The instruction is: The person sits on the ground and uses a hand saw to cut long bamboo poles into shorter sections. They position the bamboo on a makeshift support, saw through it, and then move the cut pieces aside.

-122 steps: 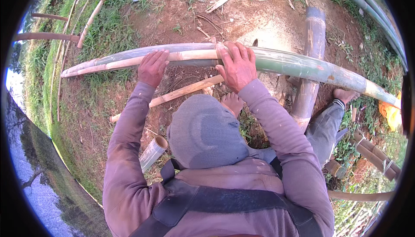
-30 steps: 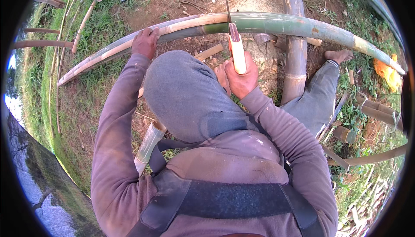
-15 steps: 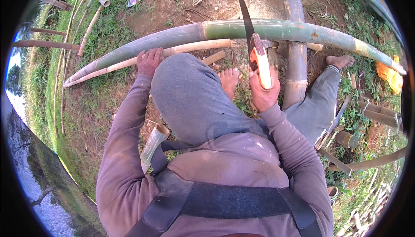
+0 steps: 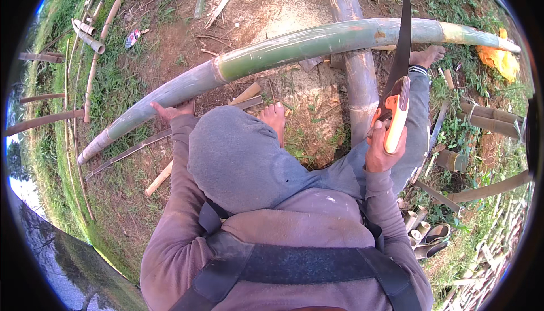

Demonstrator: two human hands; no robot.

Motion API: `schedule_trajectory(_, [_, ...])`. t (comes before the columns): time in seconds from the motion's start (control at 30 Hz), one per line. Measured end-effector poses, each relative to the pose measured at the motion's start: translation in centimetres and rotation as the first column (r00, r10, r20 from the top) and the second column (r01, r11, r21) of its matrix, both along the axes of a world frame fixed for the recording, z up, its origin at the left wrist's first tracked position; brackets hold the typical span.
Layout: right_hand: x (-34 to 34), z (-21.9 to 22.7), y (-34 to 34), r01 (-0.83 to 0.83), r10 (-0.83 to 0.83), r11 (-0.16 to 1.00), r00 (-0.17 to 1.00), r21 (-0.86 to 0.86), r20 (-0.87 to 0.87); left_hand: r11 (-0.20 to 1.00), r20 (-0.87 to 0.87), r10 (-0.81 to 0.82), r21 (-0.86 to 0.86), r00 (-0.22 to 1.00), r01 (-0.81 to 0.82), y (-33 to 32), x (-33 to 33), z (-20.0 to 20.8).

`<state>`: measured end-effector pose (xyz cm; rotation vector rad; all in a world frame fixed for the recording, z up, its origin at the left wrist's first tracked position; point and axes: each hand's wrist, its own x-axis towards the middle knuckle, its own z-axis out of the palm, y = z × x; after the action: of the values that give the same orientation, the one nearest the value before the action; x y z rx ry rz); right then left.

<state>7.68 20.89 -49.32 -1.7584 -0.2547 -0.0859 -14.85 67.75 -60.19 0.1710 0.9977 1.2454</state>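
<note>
While the right hand [image 4: 385,150] sits right of centre, clenched round the orange grip of a saw [image 4: 402,61], its curved blade points to the top edge of the frame. The long green bamboo pole [image 4: 292,45] arcs from lower left to upper right, lying over a thick log [image 4: 362,84] right of centre. And here's the left hand [image 4: 177,111], left of centre, at the pole's near edge, thumb spread; with the fingers half hidden, it's hard to tell whether they grasp the pole, the dark narrow strip [image 4: 127,153] beside it, or neither. This looks like a handling step, bamboo being positioned with the saw held up. The next move seems to call for a settled left hand, then a blade kept well away from it and from the bare foot [image 4: 274,119] in the middle.
</note>
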Motion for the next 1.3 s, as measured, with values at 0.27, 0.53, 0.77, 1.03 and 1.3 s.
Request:
schedule_trajectory(0.27, [2.3, -1.1, -1.0, 0.028, -0.026, 0.999, 0.995, -0.017, 0.097, 0.999, -0.107, 0.034, 0.019, 0.994, -0.032, 3.0, -0.1, -2.8])
schedule_trajectory(0.53, [5.9, 0.1, 1.5, -0.091, 0.099, 0.994, 0.989, -0.067, 0.11, 0.985, 0.006, -0.105, -0.14, 0.994, 0.105, -5.5, 7.9, 0.5])
schedule_trajectory(0.77, [5.6, 0.7, 3.1, -0.194, 0.198, 0.976, 0.979, -0.096, 0.039, 0.935, 0.11, -0.321, -0.122, 0.941, 0.333, -10.3, 10.9, 2.5])
schedule_trajectory(1.03, [2.5, 0.4, 2.6, -0.254, 0.253, 0.966, 0.967, -0.055, -0.023, 0.746, 0.105, -0.62, -0.23, 0.778, 0.625, -9.2, 8.1, 1.4])
schedule_trajectory(1.3, [-0.7, 1.9, 2.4, -0.261, 0.258, 0.963, 0.965, 0.072, 0.044, 0.126, -0.995, -0.101, 0.013, 0.025, 0.992, -9.7, 7.9, 6.7])
